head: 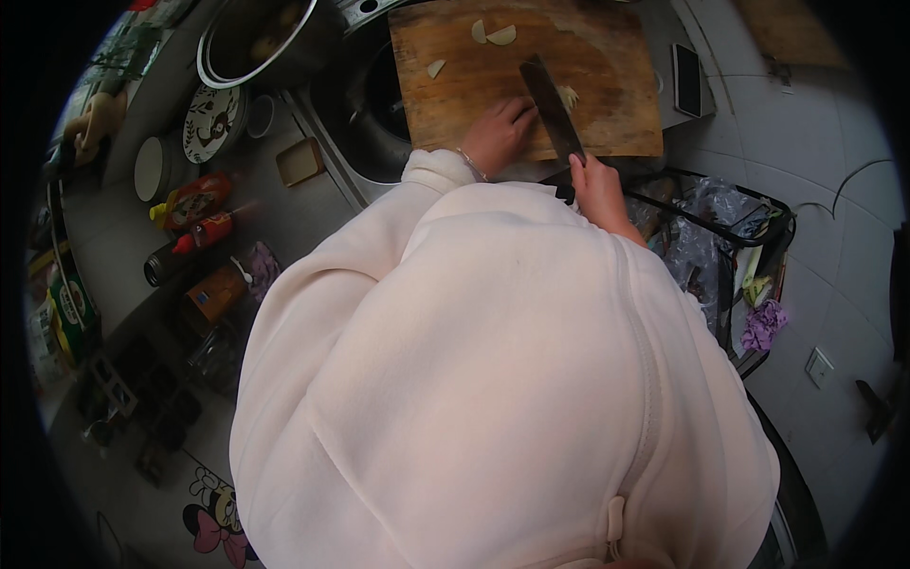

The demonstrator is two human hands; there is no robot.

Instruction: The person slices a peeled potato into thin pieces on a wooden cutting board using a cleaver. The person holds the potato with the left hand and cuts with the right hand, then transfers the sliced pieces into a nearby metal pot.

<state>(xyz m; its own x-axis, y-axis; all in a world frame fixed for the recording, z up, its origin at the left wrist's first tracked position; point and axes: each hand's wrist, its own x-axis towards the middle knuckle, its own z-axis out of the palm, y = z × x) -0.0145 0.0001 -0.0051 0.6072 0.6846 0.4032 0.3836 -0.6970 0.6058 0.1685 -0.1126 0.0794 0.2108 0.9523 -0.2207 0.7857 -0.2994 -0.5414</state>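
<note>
My right hand (598, 190) grips the handle end of a broad-bladed kitchen cleaver (549, 103). The blade stands over a worn wooden cutting board (455, 43). Beside the blade, my left hand (500, 134) rests on the board with its fingers curled and the fingertips close to the steel. Whatever may lie under those fingers is hidden. Thin pale cut strips (569, 97) show just right of the blade. Farther up the board lie pale vegetable slices, possibly potato: two together, including a half-round slice (502, 35), and a small wedge (436, 68) to the left.
The board overlaps a metal sink (340, 107). A metal pot (307, 35) holding roundish pieces stands at upper left. Left on the counter are a patterned plate (211, 122), a sauce bottle (193, 201) and a small tray (300, 162). A phone (687, 80) and a black rack (764, 203) are at right.
</note>
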